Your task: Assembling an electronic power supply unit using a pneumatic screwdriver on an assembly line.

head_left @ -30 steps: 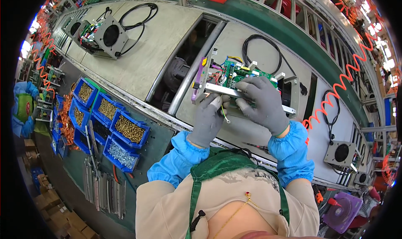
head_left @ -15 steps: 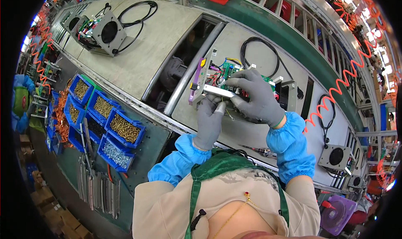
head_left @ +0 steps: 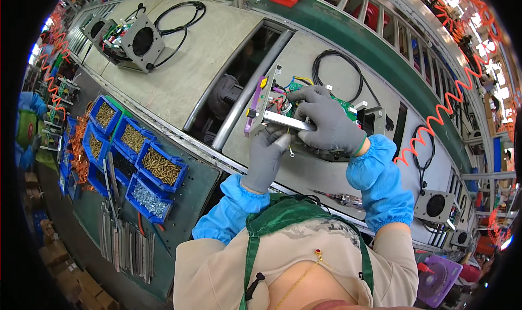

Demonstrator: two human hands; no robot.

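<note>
An electronic unit with a metal end panel [head_left: 265,98], a pale metal bar [head_left: 283,119] and green circuit boards [head_left: 296,86] stands on the bench before me. My right hand [head_left: 333,122], in a grey glove, curls over the bar's right end, its upper fingers reaching across the boards. Below the bar, my gloved left hand [head_left: 266,160] has thumb and fingers brought together at a thin yellow-green wire. The wire's ring terminal [head_left: 292,154] hangs free beside the thumb. A purple strip [head_left: 253,106] runs along the panel's outer side. My hands hide part of the unit's inside.
Blue bins [head_left: 162,167] of screws and small parts sit at left, near long metal strips [head_left: 128,247]. A screwdriver [head_left: 348,199] lies close to my body. Black cable [head_left: 340,52] coils behind the unit; another fan unit [head_left: 130,41] stands far left. An orange coiled hose [head_left: 429,122] hangs right.
My left hand has drawn slightly down and left, and the wire's end now hangs straighter. My right hand has shifted a little left and lower, its fingers curled more closely over the bar.
</note>
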